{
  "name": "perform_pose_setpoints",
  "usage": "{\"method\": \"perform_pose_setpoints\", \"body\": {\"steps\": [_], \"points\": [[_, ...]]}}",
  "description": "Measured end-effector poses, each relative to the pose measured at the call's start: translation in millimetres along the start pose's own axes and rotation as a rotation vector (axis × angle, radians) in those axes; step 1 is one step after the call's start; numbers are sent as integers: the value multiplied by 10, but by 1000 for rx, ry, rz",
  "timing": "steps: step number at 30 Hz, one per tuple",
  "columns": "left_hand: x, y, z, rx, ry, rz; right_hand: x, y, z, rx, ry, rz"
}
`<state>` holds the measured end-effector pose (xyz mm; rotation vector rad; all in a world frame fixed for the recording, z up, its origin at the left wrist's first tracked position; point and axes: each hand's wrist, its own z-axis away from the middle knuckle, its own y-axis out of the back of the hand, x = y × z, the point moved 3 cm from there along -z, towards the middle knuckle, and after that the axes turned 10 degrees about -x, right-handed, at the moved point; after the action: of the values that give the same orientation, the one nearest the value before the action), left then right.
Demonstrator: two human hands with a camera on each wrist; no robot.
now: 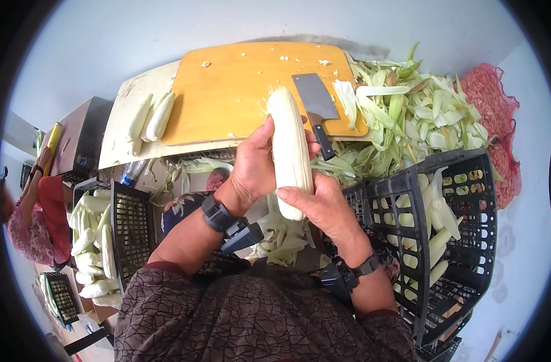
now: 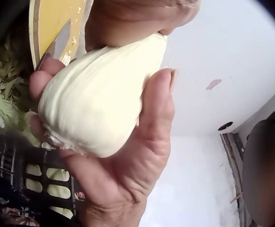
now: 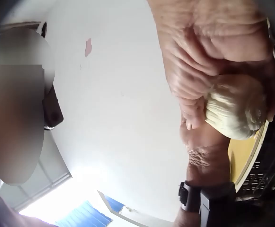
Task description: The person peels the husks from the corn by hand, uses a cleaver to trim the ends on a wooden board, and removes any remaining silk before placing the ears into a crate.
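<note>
And this is a produce workroom, with corn here by the crateful! Centre stage, the yellow board, scattered with pale scraps, a cleaver lying on its right side. Right of the board, a great heap of husks, and beyond that a red mesh sack! Nearer than the board, to its right, a black plastic crate; down to its left, another crate beside piled cobs. Plain pale wall behind the board, and another person off to its left!

The wall is pale. Bright light comes in low down, near something blue.
</note>
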<state>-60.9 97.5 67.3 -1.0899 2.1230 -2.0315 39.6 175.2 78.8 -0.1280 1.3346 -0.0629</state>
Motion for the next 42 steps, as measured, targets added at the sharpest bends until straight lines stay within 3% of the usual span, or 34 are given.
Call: {"method": "perform_pose_setpoints", "body": {"steps": [1, 3, 5, 7, 9, 11, 15, 19, 22, 30, 34, 37, 39, 42], "points": [[-2, -36, -8, -2, -3, -3, 7, -14, 2, -2, 3, 2], [-17, -59, -3, 188, -12, -145, 23, 7, 15, 166, 43, 141], [-37, -32, 4, 192, -25, -199, 23, 22, 10, 238, 58, 254], [-94, -31, 23, 144, 85, -390, 37, 54, 1, 318, 69, 367], [-176, -2, 46, 114, 92, -373, 50, 77, -6, 385, 155, 423], [-223, 4, 50, 173, 71, -450, 13, 54, 12, 399, 127, 580], [-78, 83, 8, 178, 33, -292, -96, -32, 61, 437, 124, 910], [9, 14, -13, 190, 9, -308, -170, -79, 90, 421, 145, 954], [66, 82, -52, 184, -11, -249, -164, -73, 97, 372, 30, 968], [204, 89, -105, 282, -75, -195, -153, -123, 118, 397, 121, 1081], [212, 97, -115, 291, -119, -163, -163, -100, 111, 385, 153, 1075], [243, 86, -114, 277, -138, -73, -143, -83, 109, 369, 200, 911], [280, 82, -120, 317, -168, -52, -60, -27, 70, 311, 301, 485], [316, 110, -118, 340, -172, -11, -94, -30, 45, 150, 206, 284]]}}
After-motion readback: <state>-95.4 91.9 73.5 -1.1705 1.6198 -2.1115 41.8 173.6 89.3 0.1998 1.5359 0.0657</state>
